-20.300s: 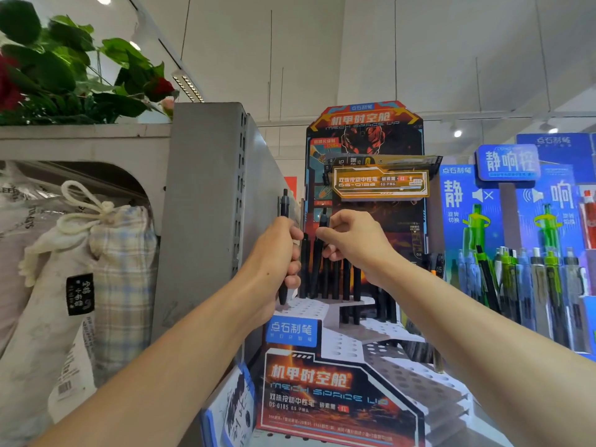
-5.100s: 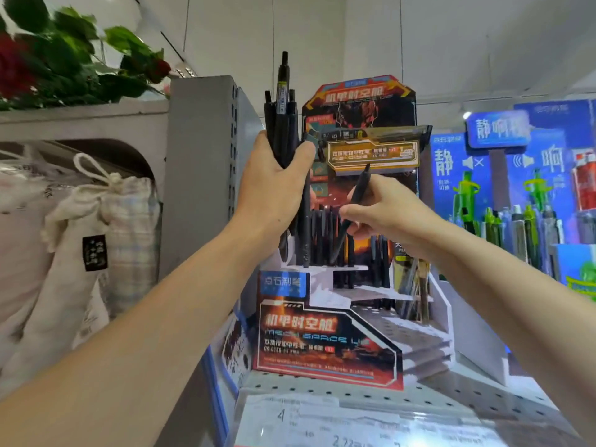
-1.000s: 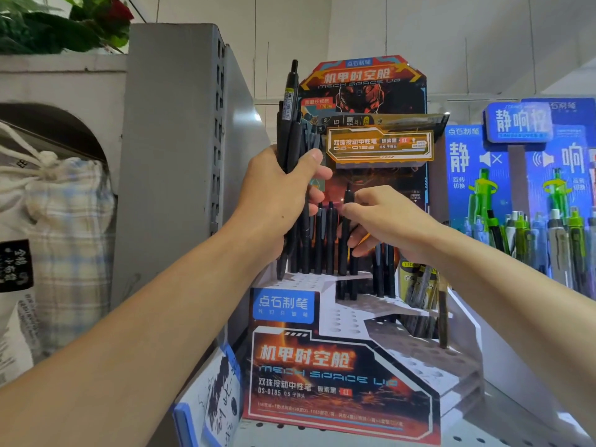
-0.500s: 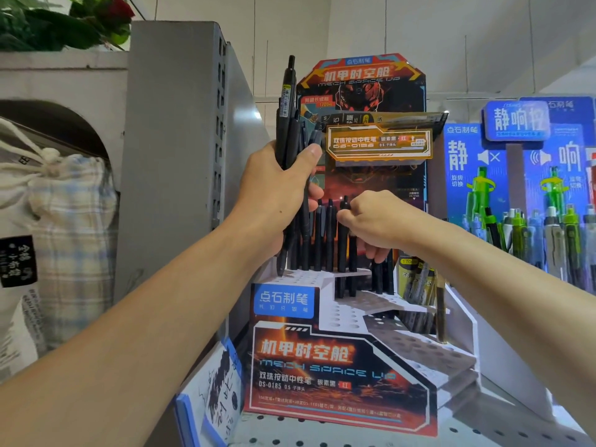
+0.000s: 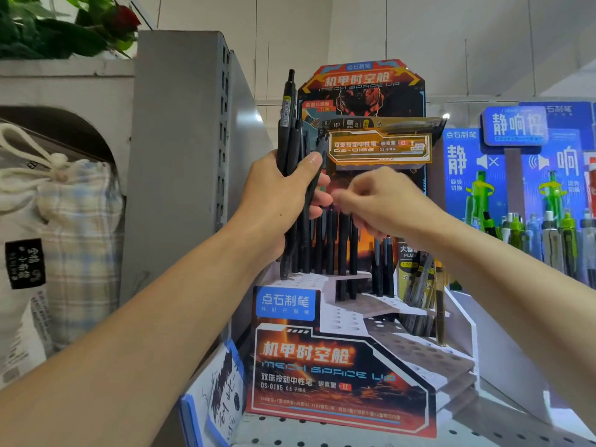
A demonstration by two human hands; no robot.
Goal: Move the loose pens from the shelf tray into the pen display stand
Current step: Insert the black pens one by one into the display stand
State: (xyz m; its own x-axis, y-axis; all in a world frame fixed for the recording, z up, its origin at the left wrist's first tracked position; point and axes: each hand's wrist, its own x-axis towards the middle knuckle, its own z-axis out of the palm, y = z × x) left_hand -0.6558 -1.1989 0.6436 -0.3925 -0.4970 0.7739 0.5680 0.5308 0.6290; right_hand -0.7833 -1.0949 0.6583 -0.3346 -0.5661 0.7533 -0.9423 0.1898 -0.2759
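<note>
My left hand (image 5: 280, 201) grips a bundle of black pens (image 5: 288, 124) upright, in front of the top left of the pen display stand (image 5: 322, 366). A row of black pens (image 5: 332, 246) stands in the holes of the stand's top step, with a few more one step lower. My right hand (image 5: 383, 201) is blurred, just right of my left fingers and above that row. Its fingers are loosely curled and I see no pen in them. The lower stepped rows of holes are bare.
A grey metal shelf upright (image 5: 180, 156) stands close on the left, with a checked drawstring bag (image 5: 74, 237) beyond it. Clear refill packs (image 5: 419, 285) lean at the stand's right side. A blue display with green pens (image 5: 516, 204) stands further right.
My right hand has let go of the pen it was setting into the top row and has risen towards the bundle. My left hand and its pens have hardly moved.
</note>
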